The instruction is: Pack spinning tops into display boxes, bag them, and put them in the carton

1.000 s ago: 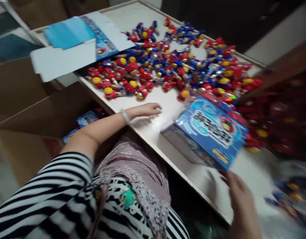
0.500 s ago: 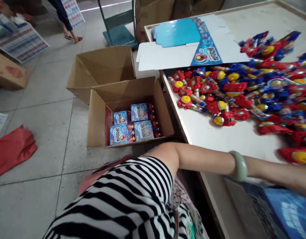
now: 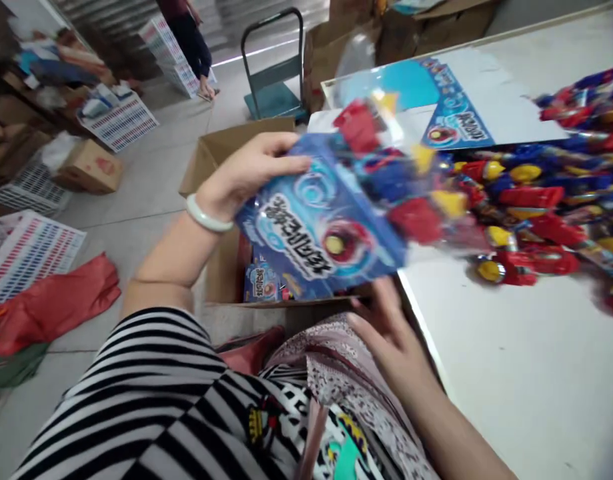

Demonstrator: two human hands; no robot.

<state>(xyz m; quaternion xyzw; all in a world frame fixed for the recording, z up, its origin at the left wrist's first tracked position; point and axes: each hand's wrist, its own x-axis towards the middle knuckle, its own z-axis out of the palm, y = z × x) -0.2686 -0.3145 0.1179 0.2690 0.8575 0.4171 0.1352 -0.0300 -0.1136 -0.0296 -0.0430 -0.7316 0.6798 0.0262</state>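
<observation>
My left hand [image 3: 259,167], with a pale bangle at the wrist, grips the end of a blue display box [image 3: 296,240] printed with white-and-black characters. Red, blue and yellow toys [image 3: 416,217], blurred by motion, stick out from the box's far side, with what looks like clear wrap around them. The box is held tilted above an open carton [image 3: 220,277], where a similar blue box [image 3: 264,283] shows. Just below the held box's lower corner is my right hand [image 3: 386,333], its thumb and fingers apart; whether the fingertips touch the box I cannot tell.
Loose toys [image 3: 541,207] lie piled on the white table [image 3: 496,360] to the right. Flat printed cardboard [image 3: 459,123] lies at its far end. Behind are a platform trolley [image 3: 274,100] and a standing person [image 3: 189,43]. Plastic crates [image 3: 119,123] and a red cloth [image 3: 61,303] are at left.
My left arm has swung from the table on the right to over the carton, with a filled display box now in the hand. My right hand has come into view. The view has shifted left.
</observation>
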